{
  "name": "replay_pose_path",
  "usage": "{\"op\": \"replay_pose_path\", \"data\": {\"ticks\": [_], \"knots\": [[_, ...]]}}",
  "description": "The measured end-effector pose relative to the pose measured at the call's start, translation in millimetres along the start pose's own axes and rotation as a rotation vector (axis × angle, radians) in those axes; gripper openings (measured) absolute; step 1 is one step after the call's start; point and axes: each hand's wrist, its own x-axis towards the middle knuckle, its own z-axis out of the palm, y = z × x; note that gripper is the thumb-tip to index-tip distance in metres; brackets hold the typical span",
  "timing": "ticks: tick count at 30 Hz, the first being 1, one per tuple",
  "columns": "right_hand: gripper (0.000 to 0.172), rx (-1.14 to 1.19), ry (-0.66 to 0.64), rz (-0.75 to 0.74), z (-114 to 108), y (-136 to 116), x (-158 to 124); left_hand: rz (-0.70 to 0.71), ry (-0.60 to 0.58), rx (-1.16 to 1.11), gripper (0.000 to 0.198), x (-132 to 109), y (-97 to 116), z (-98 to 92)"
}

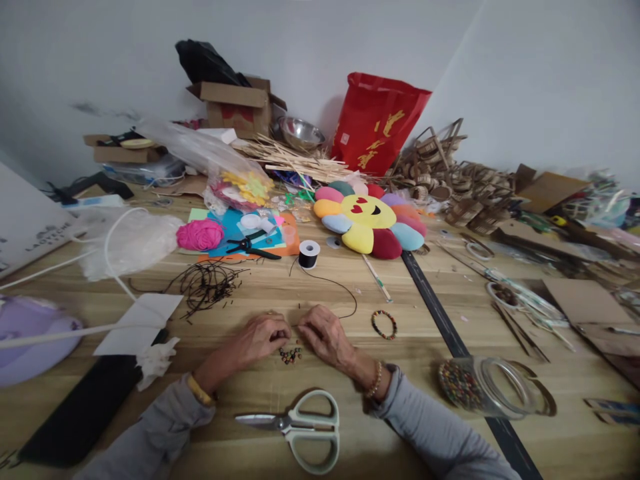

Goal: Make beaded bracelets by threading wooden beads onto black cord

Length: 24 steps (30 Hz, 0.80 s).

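Observation:
Both my hands rest on the wooden table [440, 373], fingertips nearly meeting. My left hand [260, 337] is closed in a pinch, and my right hand [325, 333] is closed too, its fingers on a thin black cord [345, 293] that runs back to a black spool [309, 254]. What the left fingers pinch is too small to make out. A small heap of coloured beads [291, 355] lies just below the two hands. A finished bead bracelet [384, 325] lies to the right of my right hand. Pale green scissors [300, 427] lie between my forearms.
A glass jar of beads [475, 385] lies on its side at right. A flower cushion [367, 220], pink yarn ball [200, 235], cut cord scraps [207, 283], black scissors [250, 248], a red bag [377, 123], cardboard boxes and wooden parts crowd the back.

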Motion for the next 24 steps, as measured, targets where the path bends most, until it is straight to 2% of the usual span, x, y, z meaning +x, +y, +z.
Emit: {"op": "replay_pose_path", "data": {"ticks": [6, 9, 17, 24], "knots": [[0.019, -0.013, 0.005, 0.010, 0.8, 0.9, -1.1, -0.147, 0.133, -0.403, 0.013, 3.8, -8.8, 1.3], [0.019, -0.021, -0.005, 0.012, 1.1, 1.4, -1.8, -0.191, 0.138, -0.526, 0.017, 4.9, -14.4, 0.7], [0.018, -0.019, -0.009, -0.002, 0.0, -1.9, -0.3, -0.205, 0.122, -0.607, 0.021, 6.4, -19.9, 1.7], [0.017, -0.013, -0.024, -0.013, -1.3, -3.7, 0.9, -0.214, 0.139, -0.597, 0.023, 6.4, -16.4, 2.6]]}}
